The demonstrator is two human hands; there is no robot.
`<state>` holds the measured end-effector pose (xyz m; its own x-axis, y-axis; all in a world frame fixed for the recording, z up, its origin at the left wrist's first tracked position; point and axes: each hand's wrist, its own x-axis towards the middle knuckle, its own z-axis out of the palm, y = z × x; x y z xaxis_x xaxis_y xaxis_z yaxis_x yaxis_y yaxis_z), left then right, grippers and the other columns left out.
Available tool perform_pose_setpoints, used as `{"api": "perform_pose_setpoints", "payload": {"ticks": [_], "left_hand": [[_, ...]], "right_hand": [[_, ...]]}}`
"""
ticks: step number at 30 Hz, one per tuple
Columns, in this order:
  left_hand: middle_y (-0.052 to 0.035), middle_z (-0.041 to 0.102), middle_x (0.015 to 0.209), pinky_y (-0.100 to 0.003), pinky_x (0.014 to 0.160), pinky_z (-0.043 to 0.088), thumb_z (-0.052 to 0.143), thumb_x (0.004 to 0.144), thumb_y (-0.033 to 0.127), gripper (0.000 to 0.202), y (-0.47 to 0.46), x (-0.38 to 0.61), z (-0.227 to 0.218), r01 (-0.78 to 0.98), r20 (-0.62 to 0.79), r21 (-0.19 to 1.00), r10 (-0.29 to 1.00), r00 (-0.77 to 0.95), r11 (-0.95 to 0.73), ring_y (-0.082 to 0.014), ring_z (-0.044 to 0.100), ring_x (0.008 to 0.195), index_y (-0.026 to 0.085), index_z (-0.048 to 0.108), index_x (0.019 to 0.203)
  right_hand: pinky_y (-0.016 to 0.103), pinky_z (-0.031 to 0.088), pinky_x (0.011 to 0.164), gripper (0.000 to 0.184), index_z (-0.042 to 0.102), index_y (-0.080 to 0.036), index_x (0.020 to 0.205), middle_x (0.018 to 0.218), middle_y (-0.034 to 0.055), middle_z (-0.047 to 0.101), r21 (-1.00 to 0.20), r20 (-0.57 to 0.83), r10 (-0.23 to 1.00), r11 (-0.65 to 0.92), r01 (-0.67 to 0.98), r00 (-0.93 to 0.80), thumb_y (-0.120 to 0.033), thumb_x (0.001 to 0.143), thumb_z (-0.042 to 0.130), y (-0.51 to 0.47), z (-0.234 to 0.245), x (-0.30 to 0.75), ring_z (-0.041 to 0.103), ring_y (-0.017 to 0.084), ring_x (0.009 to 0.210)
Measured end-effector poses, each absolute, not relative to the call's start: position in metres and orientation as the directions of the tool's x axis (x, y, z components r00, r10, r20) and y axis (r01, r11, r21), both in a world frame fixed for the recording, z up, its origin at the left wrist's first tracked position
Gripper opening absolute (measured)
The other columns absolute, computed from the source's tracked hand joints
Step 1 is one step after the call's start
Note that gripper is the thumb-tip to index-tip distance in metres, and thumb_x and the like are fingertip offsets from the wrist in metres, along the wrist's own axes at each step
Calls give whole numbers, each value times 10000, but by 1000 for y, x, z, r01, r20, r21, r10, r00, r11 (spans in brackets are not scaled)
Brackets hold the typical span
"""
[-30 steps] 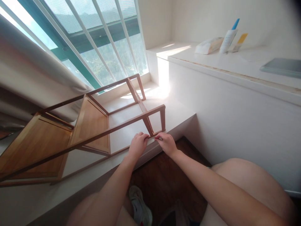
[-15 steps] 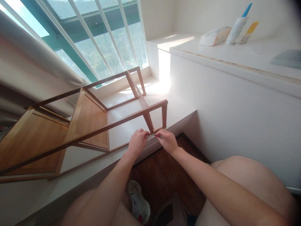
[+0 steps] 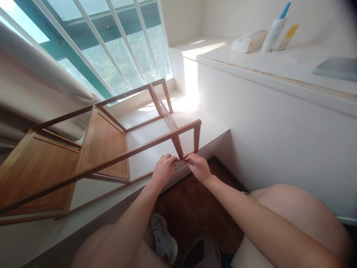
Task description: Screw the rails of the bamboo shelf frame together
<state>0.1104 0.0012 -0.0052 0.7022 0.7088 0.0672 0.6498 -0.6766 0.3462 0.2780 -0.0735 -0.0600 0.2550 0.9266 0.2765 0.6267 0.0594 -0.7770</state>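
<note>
A wooden shelf frame (image 3: 106,143) lies on its side on the white window ledge (image 3: 156,154), its two panels at the left and its open end towards me. My left hand (image 3: 163,169) is curled round the lower rail at that open end, just left of a slanted crosspiece. My right hand (image 3: 198,167) pinches the same rail right beside it; something small may be in its fingers, too small to name. Both hands sit at the ledge's front edge.
A barred window (image 3: 117,44) and a rolled curtain (image 3: 36,74) stand behind the frame. A higher white counter (image 3: 251,70) at the right carries a packet, two tubes (image 3: 275,28) and a flat grey thing (image 3: 334,67). Below are dark wood floor, my knees and a white shoe (image 3: 164,238).
The view has shifted a little, so the frame sits slightly higher in the picture. Both hands stay on the same rail end with no clear movement.
</note>
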Motion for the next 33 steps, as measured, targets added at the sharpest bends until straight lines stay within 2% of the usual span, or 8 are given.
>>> {"api": "perform_pose_setpoints", "payload": {"ticks": [3,9,19,29,33], "left_hand": [[-52,595,943,-332,845,445,413,899,225,248,3,109,-7,618,93,376,691,717,-691,-196,537,923,246,634,1012],[-51,593,942,-333,847,442,407,904,227,248,4,108,-10,596,108,398,681,724,-697,-192,533,923,235,630,1013],[-53,596,924,-326,835,453,469,876,272,212,8,110,-4,588,72,446,682,728,-675,-193,554,917,233,650,978],[-52,590,856,-298,769,459,468,871,287,230,10,113,-2,598,51,486,704,708,-637,-172,576,840,219,673,950],[-42,603,858,-291,762,450,499,856,338,216,7,114,0,596,67,504,716,694,-625,-164,574,824,218,663,929]], "right_hand": [[279,452,763,101,672,-215,829,845,32,699,-813,289,895,43,580,339,-276,845,593,-72,-63,274,638,185,804],[275,440,677,150,657,-208,763,762,22,697,-874,222,850,-44,484,477,-319,838,592,-71,-68,262,623,180,702],[272,453,663,209,665,-207,783,749,27,695,-938,131,839,-67,340,528,-373,857,561,-73,-69,258,620,174,669],[286,449,729,149,664,-219,819,827,40,703,-821,225,845,-103,561,485,-327,863,571,-71,-66,259,641,197,764],[281,435,722,151,657,-225,836,844,46,703,-786,225,853,-127,605,471,-332,876,558,-72,-62,259,644,201,784]]}}
